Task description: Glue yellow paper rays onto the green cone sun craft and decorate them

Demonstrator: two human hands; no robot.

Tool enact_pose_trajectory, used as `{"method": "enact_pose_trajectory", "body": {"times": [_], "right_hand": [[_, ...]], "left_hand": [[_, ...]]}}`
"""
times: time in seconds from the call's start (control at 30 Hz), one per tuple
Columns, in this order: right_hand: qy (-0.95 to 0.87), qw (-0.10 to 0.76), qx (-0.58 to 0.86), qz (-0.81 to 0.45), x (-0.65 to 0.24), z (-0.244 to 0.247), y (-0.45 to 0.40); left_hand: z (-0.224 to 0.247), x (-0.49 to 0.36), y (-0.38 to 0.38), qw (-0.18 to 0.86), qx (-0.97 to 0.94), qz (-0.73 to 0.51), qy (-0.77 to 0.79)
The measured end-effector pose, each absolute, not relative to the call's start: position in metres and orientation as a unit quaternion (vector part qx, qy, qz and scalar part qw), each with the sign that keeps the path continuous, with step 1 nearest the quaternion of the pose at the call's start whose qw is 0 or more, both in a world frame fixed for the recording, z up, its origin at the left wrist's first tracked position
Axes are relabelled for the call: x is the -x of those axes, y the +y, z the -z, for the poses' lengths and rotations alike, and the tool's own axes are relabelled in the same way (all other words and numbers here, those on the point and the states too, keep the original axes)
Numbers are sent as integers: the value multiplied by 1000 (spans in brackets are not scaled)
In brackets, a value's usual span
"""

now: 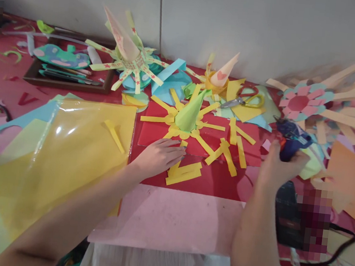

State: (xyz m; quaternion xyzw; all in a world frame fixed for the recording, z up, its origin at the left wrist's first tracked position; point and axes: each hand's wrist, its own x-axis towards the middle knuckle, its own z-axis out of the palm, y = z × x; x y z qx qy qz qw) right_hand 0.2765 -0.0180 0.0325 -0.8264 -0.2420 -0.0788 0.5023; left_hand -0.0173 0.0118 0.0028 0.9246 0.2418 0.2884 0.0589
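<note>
Your left hand [162, 157], near side of green cone [186, 116]: over yellow strip [184, 143], grip unclear. Right hand [282, 167], right of cone: pinching dark-blue item [290, 148].

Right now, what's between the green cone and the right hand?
Head view: a yellow ray off the green cone, loose yellow strips on the red card, then a small pink scrap near the right hand.

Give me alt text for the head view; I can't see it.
A person's left grip is beside a yellow paper sunburst with a green cone at its centre; the right grip holds a dark blue object. Loose yellow strips lie nearby, scissors farther back.
</note>
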Motion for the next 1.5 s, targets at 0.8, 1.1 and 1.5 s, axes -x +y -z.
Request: {"method": "enact_pose_trajectory", "body": {"times": [0.8,1.1,1.5], "right_hand": [[-235,329,914,31,-309,-7,-16],[-453,335,824,60,-292,-2,-16],[-429,274,859,51,-285,-3,-15]], "left_hand": [[0,19,14,70,-927,-266,254],[0,19,14,92,-927,-256,259],[-3,18,14,103,-924,-279,240]]}}
